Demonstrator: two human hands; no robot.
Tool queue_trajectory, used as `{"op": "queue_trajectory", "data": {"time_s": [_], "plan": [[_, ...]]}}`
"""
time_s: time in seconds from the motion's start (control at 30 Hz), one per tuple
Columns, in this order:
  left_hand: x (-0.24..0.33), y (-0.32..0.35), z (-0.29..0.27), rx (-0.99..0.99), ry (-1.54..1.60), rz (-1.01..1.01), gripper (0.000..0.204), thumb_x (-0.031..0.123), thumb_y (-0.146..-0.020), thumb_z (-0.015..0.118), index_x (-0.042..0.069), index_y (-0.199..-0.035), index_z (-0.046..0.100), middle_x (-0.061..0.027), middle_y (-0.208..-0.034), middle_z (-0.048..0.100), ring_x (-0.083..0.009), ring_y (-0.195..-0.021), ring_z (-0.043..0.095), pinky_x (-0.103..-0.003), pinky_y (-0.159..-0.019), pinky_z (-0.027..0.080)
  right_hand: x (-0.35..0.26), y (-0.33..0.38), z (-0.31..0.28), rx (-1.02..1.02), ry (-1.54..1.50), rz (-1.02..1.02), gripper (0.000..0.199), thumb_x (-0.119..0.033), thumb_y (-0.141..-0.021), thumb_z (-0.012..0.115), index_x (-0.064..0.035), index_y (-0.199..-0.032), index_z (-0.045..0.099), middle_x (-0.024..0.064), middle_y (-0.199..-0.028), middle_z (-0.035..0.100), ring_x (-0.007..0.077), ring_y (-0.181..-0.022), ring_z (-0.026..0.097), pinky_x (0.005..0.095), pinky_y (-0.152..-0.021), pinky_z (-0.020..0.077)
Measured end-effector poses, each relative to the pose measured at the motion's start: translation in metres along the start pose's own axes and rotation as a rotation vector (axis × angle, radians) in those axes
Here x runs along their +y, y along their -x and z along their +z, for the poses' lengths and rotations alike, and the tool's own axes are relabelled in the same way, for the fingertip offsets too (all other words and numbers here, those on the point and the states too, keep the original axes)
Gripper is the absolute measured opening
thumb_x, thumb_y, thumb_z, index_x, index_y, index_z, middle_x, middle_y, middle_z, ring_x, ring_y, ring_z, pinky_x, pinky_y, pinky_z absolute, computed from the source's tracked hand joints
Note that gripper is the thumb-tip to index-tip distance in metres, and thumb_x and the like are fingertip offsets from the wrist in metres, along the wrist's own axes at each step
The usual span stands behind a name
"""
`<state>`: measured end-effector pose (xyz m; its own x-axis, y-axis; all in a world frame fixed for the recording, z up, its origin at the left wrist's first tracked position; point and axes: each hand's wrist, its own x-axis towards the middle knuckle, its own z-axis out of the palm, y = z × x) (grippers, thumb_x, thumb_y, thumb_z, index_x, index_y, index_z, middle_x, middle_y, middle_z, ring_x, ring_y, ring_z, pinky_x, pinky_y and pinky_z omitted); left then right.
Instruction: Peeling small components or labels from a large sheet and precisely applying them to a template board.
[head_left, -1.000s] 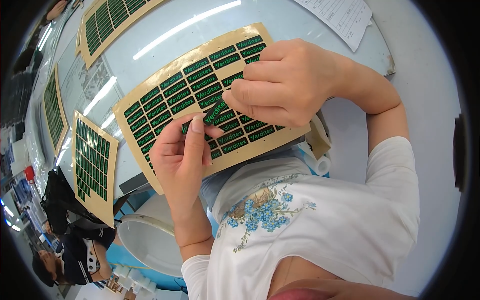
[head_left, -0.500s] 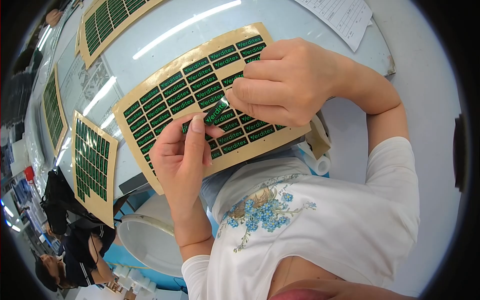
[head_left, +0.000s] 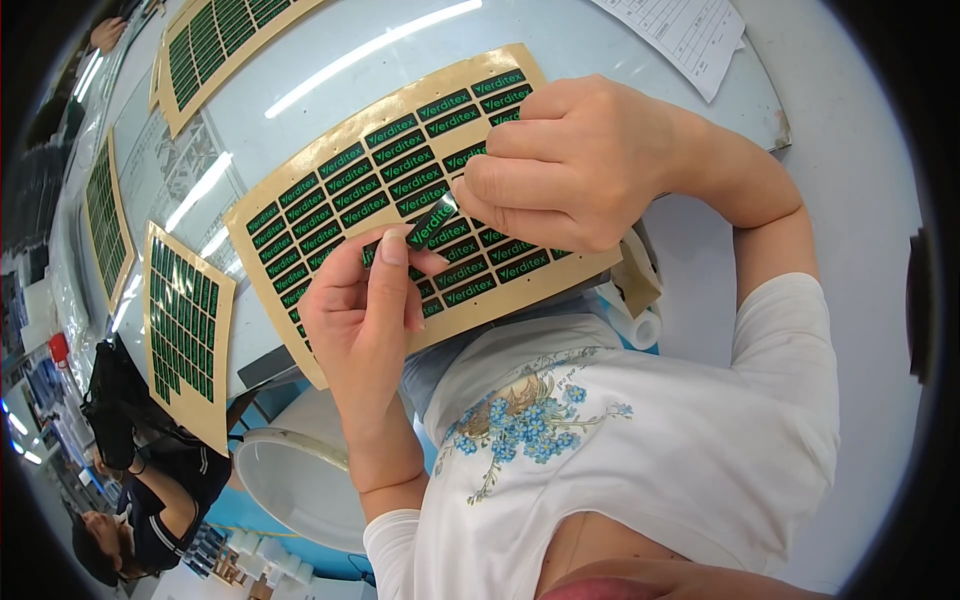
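A small black label (head_left: 432, 224) with green lettering is held up between my two hands, tilted above a tan backing sheet (head_left: 285, 175) full of rows of matching labels. My left hand (head_left: 372, 290) pinches its lower end between thumb and fingers. At the label's upper end, my right hand (head_left: 570, 165) is closed, its thumb and index finger gripping the tip; the other fingers are curled in. Bare tan gaps show among the rows on the sheet. Both hands cover part of the labels on it.
The sheet lies on a glossy, pale table (head_left: 400, 40). More label sheets lie left, one (head_left: 185, 330) near the edge and another (head_left: 215, 50) far off. A printed paper (head_left: 680, 35) is at far right. A white tub (head_left: 300, 480) and a co-worker (head_left: 160, 510) are at lower left.
My hands and the label have hardly moved. At lower left, the co-worker's arm has shifted.
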<state>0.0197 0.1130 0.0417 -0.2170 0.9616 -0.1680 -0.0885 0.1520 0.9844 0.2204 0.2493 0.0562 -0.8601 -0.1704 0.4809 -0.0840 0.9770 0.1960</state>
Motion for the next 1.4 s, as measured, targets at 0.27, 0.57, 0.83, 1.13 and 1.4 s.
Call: {"op": "queue_trajectory", "data": {"time_s": [0.27,0.57,0.83,1.13,1.4], "plan": [[0.002,0.0,0.0,-0.005,0.006,-0.001,0.021,0.015,-0.098,0.059,-0.003,-0.106,0.066,-0.0112,-0.078,0.069,-0.0035,-0.047,0.043,-0.016,-0.042,0.03,0.0,-0.001,-0.001,-0.013,-0.014,0.01,0.022,-0.012,-0.072,0.065,0.0004,-0.089,0.069,0.0015,-0.079,0.056,0.0108,-0.063,0.056,0.0235,-0.045,0.0385],[0.01,0.02,0.0,-0.029,0.026,0.036,0.013,0.001,-0.093,0.062,-0.003,-0.106,0.062,-0.0092,-0.086,0.069,-0.0033,-0.06,0.054,-0.016,-0.05,0.04,0.0,-0.001,0.007,0.204,-0.095,-0.04,0.022,-0.011,-0.072,0.065,0.0019,-0.09,0.067,0.0056,-0.081,0.061,0.0116,-0.058,0.056,0.0222,-0.043,0.0367],[0.01,0.03,0.007,-0.116,-0.099,0.165,0.011,-0.003,-0.089,0.065,-0.004,-0.1,0.064,-0.0079,-0.092,0.066,-0.0085,-0.068,0.061,-0.018,-0.054,0.045,-0.007,-0.001,0.008,0.153,-0.277,-0.028,0.022,-0.008,-0.075,0.066,0.0016,-0.095,0.066,0.0054,-0.082,0.062,0.0121,-0.057,0.057,0.0242,-0.043,0.0387],[0.006,0.03,0.008,-0.155,-0.474,0.386,0.013,-0.004,-0.088,0.063,0.0,-0.1,0.064,-0.0093,-0.088,0.065,-0.0181,-0.072,0.063,-0.026,-0.061,0.048,-0.009,-0.003,0.012,-0.085,-1.107,0.337,0.021,-0.019,-0.087,0.072,-0.0046,-0.1,0.065,0.0051,-0.081,0.064,0.0217,-0.06,0.061,0.0305,-0.049,0.0473],[-0.002,0.03,0.004,-0.27,-0.681,0.544,0.03,-0.004,-0.078,0.069,0.004,-0.106,0.063,-0.0116,-0.093,0.066,-0.0286,-0.077,0.062,-0.034,-0.066,0.05,-0.013,-0.005,0.012,-0.099,-0.913,0.243,0.021,-0.025,-0.088,0.071,-0.0054,-0.091,0.063,0.0039,-0.076,0.06,0.0222,-0.06,0.06,0.0318,-0.047,0.0459]]}}
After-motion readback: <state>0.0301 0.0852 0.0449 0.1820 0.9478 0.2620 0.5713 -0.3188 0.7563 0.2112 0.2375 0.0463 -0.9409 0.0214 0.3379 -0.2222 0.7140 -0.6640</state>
